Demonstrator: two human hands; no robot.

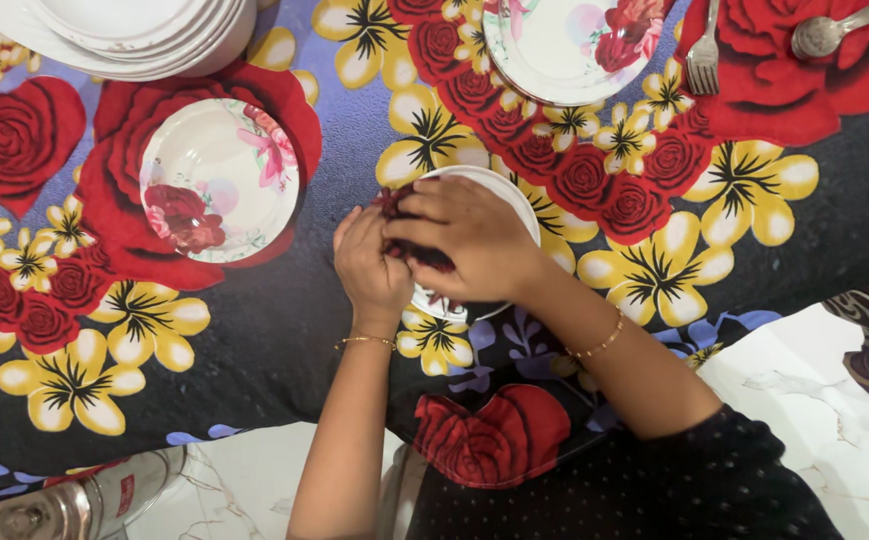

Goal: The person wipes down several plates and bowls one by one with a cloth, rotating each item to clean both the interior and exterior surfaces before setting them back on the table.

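2 hands work over a round white plate [514,195]: left hand [369,265] and right hand [469,245] both close their fingers around a dark red crumpled cloth [409,245] on it.

Plate [499,190] sits on the table [284,340] at centre, near the front edge. Both hands are on top of it: left hand [372,268] on its left side, right hand [469,240] over its middle, touching each other, a bunched cloth [404,245] between them. Second plate [219,180] lies to the left, well apart. Stack of plates [119,35] behind that one, at the far left edge. Third plate [564,45] behind the centre plate, slightly right. Fork [702,50] just right of it, spoon [834,30] further right. Metal container [74,500] lies in front of the table, lower left.
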